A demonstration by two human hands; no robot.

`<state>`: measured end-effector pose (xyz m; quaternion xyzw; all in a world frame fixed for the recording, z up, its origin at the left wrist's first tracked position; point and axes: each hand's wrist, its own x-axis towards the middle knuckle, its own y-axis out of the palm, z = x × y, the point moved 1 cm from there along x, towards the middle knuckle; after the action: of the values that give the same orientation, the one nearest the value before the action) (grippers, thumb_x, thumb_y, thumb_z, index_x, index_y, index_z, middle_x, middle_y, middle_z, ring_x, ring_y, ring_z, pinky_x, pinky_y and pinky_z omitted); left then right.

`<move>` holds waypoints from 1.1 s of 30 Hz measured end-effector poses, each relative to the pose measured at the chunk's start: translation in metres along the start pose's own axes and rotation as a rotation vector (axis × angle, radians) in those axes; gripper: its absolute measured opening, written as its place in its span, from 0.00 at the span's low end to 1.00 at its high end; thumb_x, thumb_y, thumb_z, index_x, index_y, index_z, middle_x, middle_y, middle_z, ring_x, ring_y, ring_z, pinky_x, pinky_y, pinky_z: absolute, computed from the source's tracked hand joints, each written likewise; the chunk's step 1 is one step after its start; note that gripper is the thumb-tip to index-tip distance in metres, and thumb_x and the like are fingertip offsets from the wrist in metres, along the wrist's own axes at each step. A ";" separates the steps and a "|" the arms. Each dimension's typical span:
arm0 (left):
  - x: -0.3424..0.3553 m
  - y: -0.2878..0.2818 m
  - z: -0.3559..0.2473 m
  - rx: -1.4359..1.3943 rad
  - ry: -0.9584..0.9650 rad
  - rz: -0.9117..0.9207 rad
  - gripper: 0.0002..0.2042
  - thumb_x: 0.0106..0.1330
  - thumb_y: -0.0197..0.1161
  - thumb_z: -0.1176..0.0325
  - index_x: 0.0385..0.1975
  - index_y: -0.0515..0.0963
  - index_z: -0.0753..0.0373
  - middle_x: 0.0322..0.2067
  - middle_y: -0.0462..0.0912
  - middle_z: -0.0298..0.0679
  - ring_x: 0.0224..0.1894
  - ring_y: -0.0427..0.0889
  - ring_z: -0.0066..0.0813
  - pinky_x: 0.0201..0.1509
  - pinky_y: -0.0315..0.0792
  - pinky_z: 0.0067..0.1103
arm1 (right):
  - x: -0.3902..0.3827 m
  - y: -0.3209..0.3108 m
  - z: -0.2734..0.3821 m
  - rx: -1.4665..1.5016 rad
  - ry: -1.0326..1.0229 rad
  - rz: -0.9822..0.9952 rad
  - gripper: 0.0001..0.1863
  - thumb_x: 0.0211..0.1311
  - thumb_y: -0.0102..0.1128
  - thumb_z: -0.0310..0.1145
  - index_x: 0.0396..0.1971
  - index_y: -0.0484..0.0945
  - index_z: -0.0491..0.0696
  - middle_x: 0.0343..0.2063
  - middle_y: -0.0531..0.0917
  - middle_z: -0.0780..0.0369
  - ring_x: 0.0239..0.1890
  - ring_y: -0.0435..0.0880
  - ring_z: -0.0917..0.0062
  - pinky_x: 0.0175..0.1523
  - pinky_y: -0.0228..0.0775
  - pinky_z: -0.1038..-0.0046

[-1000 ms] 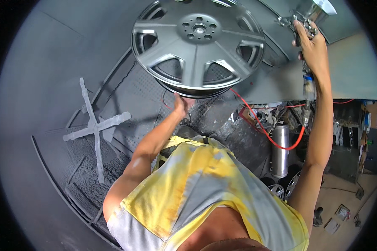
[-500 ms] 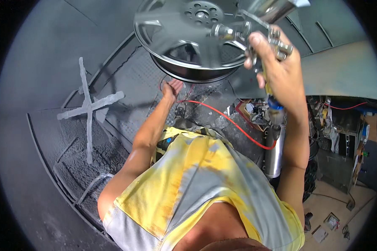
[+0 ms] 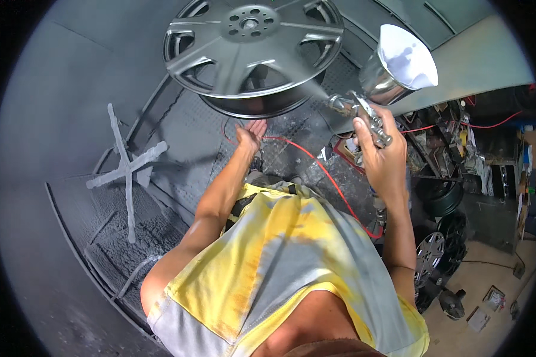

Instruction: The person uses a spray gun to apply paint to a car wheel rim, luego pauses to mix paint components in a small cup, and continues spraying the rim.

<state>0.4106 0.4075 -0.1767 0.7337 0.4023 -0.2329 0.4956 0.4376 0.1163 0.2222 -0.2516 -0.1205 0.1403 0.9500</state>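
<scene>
My right hand [image 3: 385, 149] is closed around a metal spray gun [image 3: 366, 116], held off the lower right edge of a dark grey alloy wheel [image 3: 235, 56]. A pale streak of mist runs from the nozzle toward the wheel. On top of the gun sits a shiny metal cup [image 3: 378, 80], tilted, with a white liner [image 3: 405, 56] standing out of its mouth. Below the wheel's near edge my left hand [image 3: 253, 134] is turned palm up, fingers stretched out, holding nothing. Whether its fingertips touch the rim cannot be told. What supports the wheel is hidden.
A red air hose [image 3: 315, 163] curves across the floor to below my right hand. At left stands a grey-coated cross-shaped stand [image 3: 127, 166]. Cluttered shelves [image 3: 458, 140] are at right, with other wheels [image 3: 430, 256] below them. A pale green panel [image 3: 476, 74] lies beyond the gun.
The spray gun has moved from over the wheel's face to outside its lower right edge, and its cup now shows its open top. My left hand remains palm up under the wheel.
</scene>
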 end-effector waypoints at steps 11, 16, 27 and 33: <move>0.076 -0.043 -0.111 0.065 0.343 -0.035 0.21 0.77 0.39 0.51 0.43 0.79 0.58 0.37 0.85 0.36 0.38 0.84 0.26 0.39 0.78 0.29 | 0.076 -0.036 -0.018 -0.101 0.052 -0.139 0.14 0.72 0.60 0.36 0.46 0.77 0.41 0.22 0.80 0.62 0.24 0.79 0.81 0.31 0.71 0.74; 0.024 0.021 -0.007 0.166 0.017 0.002 0.33 0.76 0.32 0.35 0.61 0.72 0.54 0.53 0.81 0.38 0.50 0.82 0.37 0.56 0.77 0.36 | 0.126 -0.035 -0.015 -0.176 0.169 -0.173 0.14 0.73 0.58 0.41 0.45 0.77 0.44 0.18 0.78 0.64 0.18 0.76 0.83 0.21 0.65 0.75; 0.171 -0.031 -0.240 0.459 0.531 0.130 0.33 0.75 0.42 0.39 0.68 0.64 0.60 0.62 0.74 0.40 0.62 0.76 0.38 0.64 0.73 0.33 | 0.212 -0.020 -0.018 -0.230 0.091 -0.234 0.15 0.72 0.59 0.44 0.43 0.78 0.46 0.18 0.80 0.64 0.14 0.75 0.83 0.19 0.66 0.76; 0.120 -0.058 -0.071 0.234 0.148 0.229 0.34 0.75 0.43 0.38 0.69 0.64 0.60 0.62 0.75 0.43 0.60 0.78 0.38 0.57 0.78 0.33 | 0.244 -0.009 -0.014 -0.228 0.036 -0.276 0.16 0.71 0.60 0.45 0.44 0.79 0.46 0.19 0.81 0.64 0.17 0.77 0.84 0.20 0.68 0.77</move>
<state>0.4270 0.5258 -0.2682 0.8425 0.3215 -0.1655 0.3992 0.6713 0.1826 0.2536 -0.3412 -0.1521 -0.0103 0.9276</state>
